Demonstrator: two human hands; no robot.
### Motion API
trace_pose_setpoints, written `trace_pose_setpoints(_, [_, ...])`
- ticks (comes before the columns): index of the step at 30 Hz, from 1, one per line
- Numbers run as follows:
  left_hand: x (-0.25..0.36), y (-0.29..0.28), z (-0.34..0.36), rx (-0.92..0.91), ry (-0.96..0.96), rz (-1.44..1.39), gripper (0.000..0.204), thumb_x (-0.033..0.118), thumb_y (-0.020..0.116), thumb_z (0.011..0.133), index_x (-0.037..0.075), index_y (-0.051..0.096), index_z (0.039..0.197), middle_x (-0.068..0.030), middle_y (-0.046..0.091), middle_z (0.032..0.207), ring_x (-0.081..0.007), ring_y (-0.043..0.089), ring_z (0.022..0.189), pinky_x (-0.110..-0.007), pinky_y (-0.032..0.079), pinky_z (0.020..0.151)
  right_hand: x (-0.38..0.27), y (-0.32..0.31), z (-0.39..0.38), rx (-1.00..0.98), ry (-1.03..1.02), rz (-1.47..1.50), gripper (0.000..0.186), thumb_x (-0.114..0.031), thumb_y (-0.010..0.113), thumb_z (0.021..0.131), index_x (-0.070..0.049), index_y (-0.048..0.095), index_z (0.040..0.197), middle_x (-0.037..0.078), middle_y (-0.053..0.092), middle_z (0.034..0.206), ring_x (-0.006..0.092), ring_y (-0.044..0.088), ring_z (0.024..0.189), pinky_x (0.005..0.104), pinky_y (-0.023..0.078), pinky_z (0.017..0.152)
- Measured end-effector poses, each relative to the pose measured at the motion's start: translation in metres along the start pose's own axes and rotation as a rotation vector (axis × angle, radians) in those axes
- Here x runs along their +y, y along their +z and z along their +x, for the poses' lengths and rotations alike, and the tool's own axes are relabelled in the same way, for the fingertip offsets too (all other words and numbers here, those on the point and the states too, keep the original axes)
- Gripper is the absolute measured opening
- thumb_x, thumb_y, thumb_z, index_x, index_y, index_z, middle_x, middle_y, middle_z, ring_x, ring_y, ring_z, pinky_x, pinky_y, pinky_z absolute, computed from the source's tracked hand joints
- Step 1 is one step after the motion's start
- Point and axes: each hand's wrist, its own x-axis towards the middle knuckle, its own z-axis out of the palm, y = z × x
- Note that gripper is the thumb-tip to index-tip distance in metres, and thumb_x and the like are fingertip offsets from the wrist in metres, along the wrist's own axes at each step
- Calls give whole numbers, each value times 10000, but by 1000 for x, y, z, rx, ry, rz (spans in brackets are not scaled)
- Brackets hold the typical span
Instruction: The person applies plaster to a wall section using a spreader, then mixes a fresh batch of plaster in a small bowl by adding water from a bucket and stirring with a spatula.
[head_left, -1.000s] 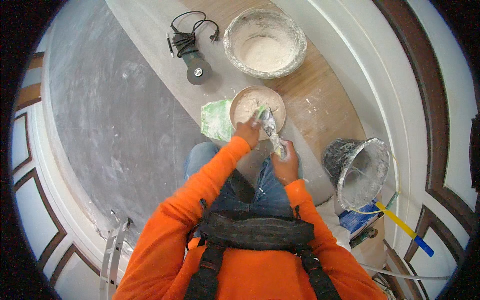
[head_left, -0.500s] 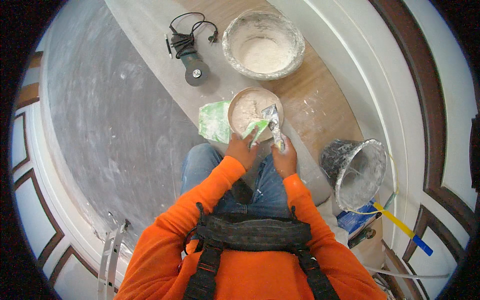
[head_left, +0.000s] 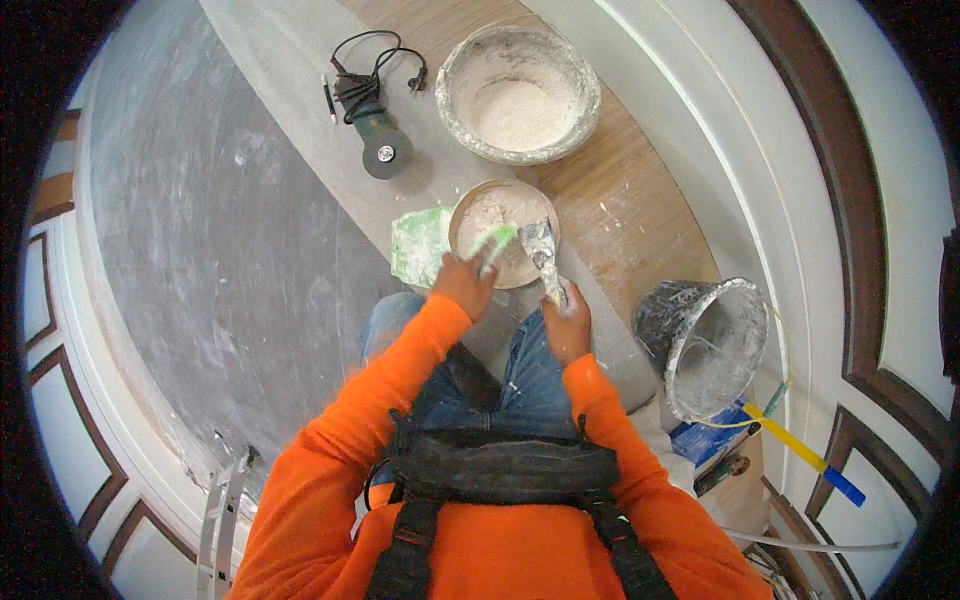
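My left hand is closed on a small green plastic spreader, both smeared by motion, over a round bowl of pale, wet-looking plaster. In my right hand is a putty knife gripped by its plaster-caked handle. Its whitened blade points away from me over the bowl's right side. Against the bowl's left side lies a larger green sheet dusted with white. My fingers partly hide the bowl's near rim.
An angle grinder with its cord wound round it lies beyond the bowl. A large tub of pale powder stands behind. To my right, a dirty black bucket lies tilted near a yellow-and-blue handled tool. A ladder is at lower left.
My left hand has moved left with the green spreader, away from the putty knife's blade. My right hand keeps its grip on the knife. The whole view has shifted slightly.
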Motion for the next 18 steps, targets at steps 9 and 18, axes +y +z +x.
trace_pose_setpoints(9, [23, 22, 9, 90, -36, -52, 513, 419, 458, 914, 230, 424, 1389, -365, 465, 1008, -493, 527, 916, -483, 458, 837, -5, 18, -8, -11, -127, -11, 378, -148, 615, 818, -19, 563, 1169, 184, 637, 1044, 294, 627, 958, 370, 467, 857])
trace_pose_setpoints(18, [-31, -3, 20, 101, -57, -106, 489, 439, 458, 919, 262, 448, 1375, -301, 471, 1014, -446, 547, 916, -446, 454, 867, 15, -4, 1, 86, -42, -67, 410, -153, 628, 793, -23, 545, 1173, 205, 606, 1044, 380, 584, 1006, 407, 464, 863])
